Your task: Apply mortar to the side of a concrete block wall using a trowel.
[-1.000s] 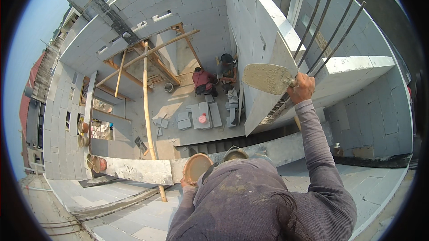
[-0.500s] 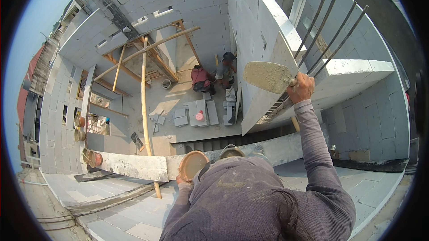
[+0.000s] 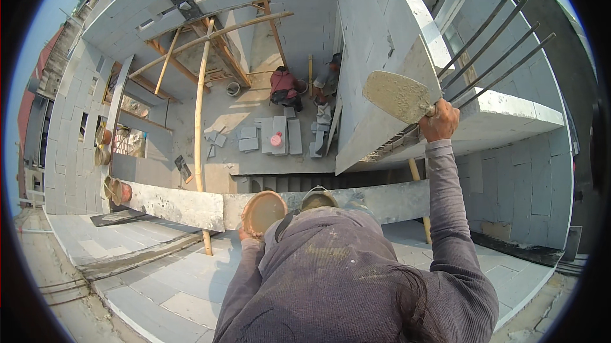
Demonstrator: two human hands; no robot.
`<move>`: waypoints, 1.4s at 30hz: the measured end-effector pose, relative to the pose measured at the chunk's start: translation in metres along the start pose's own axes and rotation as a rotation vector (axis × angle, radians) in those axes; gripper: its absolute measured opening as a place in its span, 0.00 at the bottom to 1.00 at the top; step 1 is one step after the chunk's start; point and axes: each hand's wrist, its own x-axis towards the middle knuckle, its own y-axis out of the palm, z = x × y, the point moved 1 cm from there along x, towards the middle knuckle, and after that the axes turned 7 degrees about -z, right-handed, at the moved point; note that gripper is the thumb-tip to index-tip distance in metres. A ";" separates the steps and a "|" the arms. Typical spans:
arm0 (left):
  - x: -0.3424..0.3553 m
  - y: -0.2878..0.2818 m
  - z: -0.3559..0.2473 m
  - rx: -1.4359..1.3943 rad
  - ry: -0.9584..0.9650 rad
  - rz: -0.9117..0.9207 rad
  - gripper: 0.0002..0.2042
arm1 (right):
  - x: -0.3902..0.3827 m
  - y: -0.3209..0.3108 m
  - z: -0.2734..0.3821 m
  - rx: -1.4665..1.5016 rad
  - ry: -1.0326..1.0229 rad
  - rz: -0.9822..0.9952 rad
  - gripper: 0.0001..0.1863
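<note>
My right hand grips a trowel by its handle, its broad blade coated in wet mortar, held out beside a tall block wall and four upright steel bars. My left hand, low at the centre, holds the rim of an orange shallow bowl with pale liquid or paste inside, too indistinct to tell. A bucket stands just right of the bowl on the pale scaffold plank, partly hidden by my body.
Below, two people crouch near stacked blocks and a pink round container. Bamboo and timber scaffolding crosses the left side. Buckets sit at the plank's left end. A dark stair opening lies beyond the plank.
The view has shifted, so the room below appears higher. The trowel and bowl have risen in the picture, the trowel also moving rightward. The person at the back right leans further behind the wall.
</note>
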 end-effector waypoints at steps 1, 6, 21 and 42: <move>-0.004 0.001 -0.001 -0.010 -0.010 0.064 0.22 | -0.001 0.001 -0.001 -0.004 0.000 0.000 0.11; -0.019 0.009 0.001 -0.009 0.054 -0.053 0.20 | -0.001 0.003 -0.006 0.003 -0.023 0.008 0.12; -0.011 0.004 0.003 0.013 0.027 -0.146 0.22 | 0.003 -0.002 0.000 0.016 -0.046 -0.001 0.13; -0.017 0.017 0.005 0.014 0.051 -0.178 0.20 | 0.002 0.000 -0.002 0.029 -0.056 -0.017 0.15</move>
